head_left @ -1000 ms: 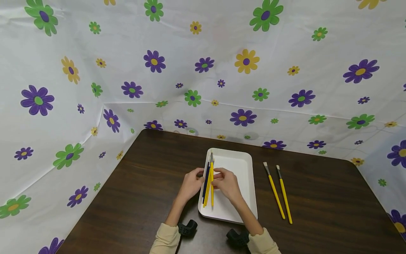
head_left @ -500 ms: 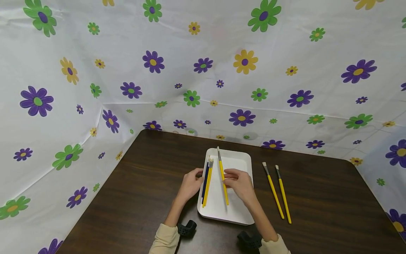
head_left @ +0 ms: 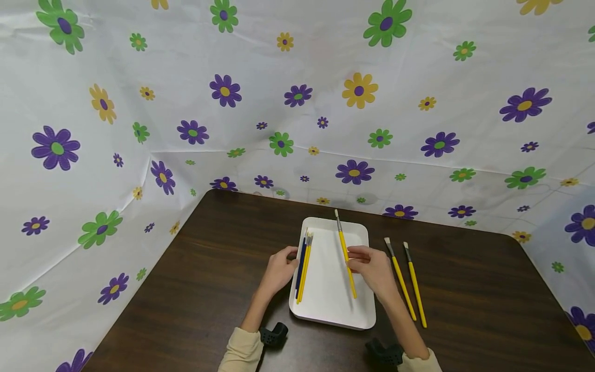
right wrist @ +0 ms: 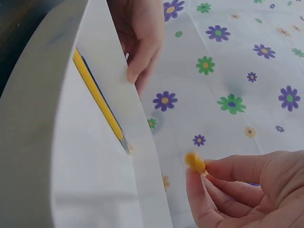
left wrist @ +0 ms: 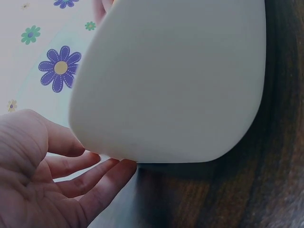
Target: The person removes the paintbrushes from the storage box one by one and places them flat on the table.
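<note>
Brush [head_left: 343,245]: yellow handle, grey ferrule, pale bristles. Right hand [head_left: 373,266] pinches it; left hand [head_left: 279,269] grips tray [head_left: 326,297] edge.

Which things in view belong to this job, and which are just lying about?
Probably job:
long yellow-handled paintbrush, pinched in the right hand
white rectangular tray, touched by the left hand
yellow and blue brushes inside it
two more yellow brushes, right of the tray

Probably just background:
dark wooden table
white flowered cloth

No text, label or number can be read. Near the left hand [head_left: 280,270] and the right hand [head_left: 373,268], nothing is legible.
</note>
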Tool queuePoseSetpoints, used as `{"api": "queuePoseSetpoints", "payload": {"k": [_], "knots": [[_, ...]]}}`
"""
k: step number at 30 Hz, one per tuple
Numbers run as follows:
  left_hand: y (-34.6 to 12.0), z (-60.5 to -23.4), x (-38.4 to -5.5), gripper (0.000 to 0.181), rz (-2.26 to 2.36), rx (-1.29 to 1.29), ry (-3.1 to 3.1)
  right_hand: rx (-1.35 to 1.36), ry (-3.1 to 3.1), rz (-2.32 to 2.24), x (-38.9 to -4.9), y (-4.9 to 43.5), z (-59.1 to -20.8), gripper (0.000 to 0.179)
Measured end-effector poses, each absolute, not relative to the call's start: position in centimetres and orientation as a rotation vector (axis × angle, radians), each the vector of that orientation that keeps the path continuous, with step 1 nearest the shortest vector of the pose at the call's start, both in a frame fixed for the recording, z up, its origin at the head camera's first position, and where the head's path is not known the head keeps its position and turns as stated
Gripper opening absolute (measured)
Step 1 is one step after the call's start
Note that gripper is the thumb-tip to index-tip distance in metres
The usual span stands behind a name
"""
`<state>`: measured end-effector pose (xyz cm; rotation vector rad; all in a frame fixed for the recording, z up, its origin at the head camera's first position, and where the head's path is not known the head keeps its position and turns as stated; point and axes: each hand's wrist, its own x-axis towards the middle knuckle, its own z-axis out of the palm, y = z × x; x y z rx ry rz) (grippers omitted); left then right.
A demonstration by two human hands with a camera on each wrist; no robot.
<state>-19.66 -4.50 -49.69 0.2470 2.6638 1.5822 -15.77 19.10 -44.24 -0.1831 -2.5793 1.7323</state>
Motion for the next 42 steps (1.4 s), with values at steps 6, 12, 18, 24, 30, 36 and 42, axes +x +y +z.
{"api": "queuePoseSetpoints", "payload": {"k": [6,12,18,24,30,36,42], "knots": [[-4.3,-49.6,-19.6,0.032,1.589,0.236,2.654,-0.184,-2.593,1.671,-15.5,20.8,-44.0,0.032],[-4.2,-49.6,-19.8,0.032,1.594,0.245,2.658,-0.192,-2.591,1.645,-15.5,22.7,-43.8,0.032],[-4.0,-49.7,-19.9,0.032,1.594,0.257,2.679,-0.234,-2.622,1.602,-15.1,24.5,-43.4,0.033],[-3.9,-49.7,-20.0,0.032,1.601,0.262,2.673,-0.264,-2.638,1.573,-14.6,26.3,-43.6,0.035],[-3.9,-49.6,-20.1,0.032,1.596,0.243,2.664,-0.269,-2.657,1.511,-14.4,27.8,-43.8,0.035],[-4.0,-49.8,-20.0,0.033,1.598,0.231,2.650,-0.274,-2.663,1.460,-14.1,29.3,-44.1,0.033],[-4.1,-49.7,-19.9,0.033,1.604,0.240,2.654,-0.305,-2.685,1.373,-13.8,31.3,-44.8,0.032]]}}
